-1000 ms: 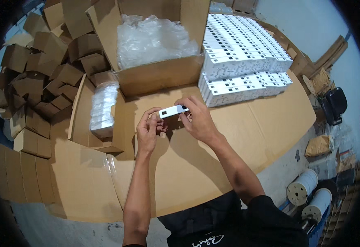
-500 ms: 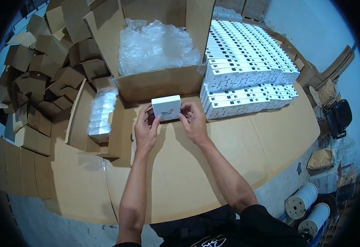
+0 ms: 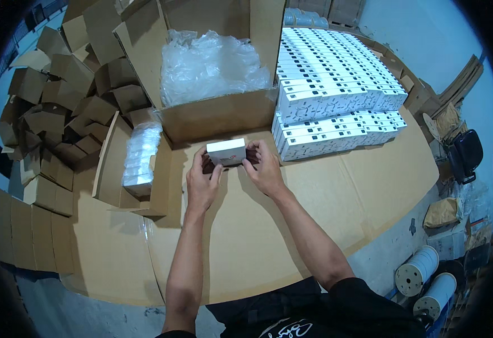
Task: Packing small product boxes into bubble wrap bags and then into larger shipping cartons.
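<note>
Between my two hands is a small white box [image 3: 226, 152], tilted so that its top edge and part of its printed front show. My left hand [image 3: 203, 183] grips its left side, thumb at the lower front corner. On the other side my right hand [image 3: 263, 169] holds the right end, thumb and fingers closed on it. To the left, an open cardboard carton [image 3: 161, 188] contains a row of small boxes in clear plastic wrap [image 3: 141, 155]. Behind the hands stands a large open carton [image 3: 218, 117] with crumpled clear plastic bags [image 3: 212, 67] inside.
Long stacked rows of white boxes [image 3: 336, 93] stand at the right on the cardboard-covered table [image 3: 314, 203]. Many open brown cartons [image 3: 60, 112] pile up at the far left. Cable spools [image 3: 417, 270] and a black chair [image 3: 465, 156] are on the floor to the right.
The white box has tipped, showing more of its top edge and less of its front, and sits slightly lower. Both hands keep hold of it. The whole view has shifted slightly.
</note>
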`<action>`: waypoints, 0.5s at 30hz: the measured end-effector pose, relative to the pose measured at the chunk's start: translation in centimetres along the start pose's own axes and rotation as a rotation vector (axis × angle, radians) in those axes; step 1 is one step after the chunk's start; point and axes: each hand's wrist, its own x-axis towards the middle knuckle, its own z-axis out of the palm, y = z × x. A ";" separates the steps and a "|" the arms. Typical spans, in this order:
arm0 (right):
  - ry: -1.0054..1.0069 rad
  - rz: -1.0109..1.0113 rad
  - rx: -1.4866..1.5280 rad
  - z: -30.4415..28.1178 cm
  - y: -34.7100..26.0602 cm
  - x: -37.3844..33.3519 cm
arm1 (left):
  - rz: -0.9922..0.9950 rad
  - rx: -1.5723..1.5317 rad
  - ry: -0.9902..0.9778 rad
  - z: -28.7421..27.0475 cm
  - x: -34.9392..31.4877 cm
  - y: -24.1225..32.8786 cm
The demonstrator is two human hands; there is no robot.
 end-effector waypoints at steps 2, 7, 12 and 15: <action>0.023 -0.021 -0.004 0.0 0.1 -0.2 | -0.030 0.021 -0.023 -0.2 -0.1 0.2; 0.033 -0.031 -0.023 -0.3 0.8 -0.8 | 0.049 0.020 0.037 -0.1 0.0 0.9; 0.062 0.008 -0.122 -0.9 0.8 -3.5 | 0.237 0.163 0.251 -1.2 -0.4 2.8; 0.032 -0.016 -0.121 -0.7 -0.5 -4.4 | 0.455 0.253 0.322 -1.8 1.2 4.5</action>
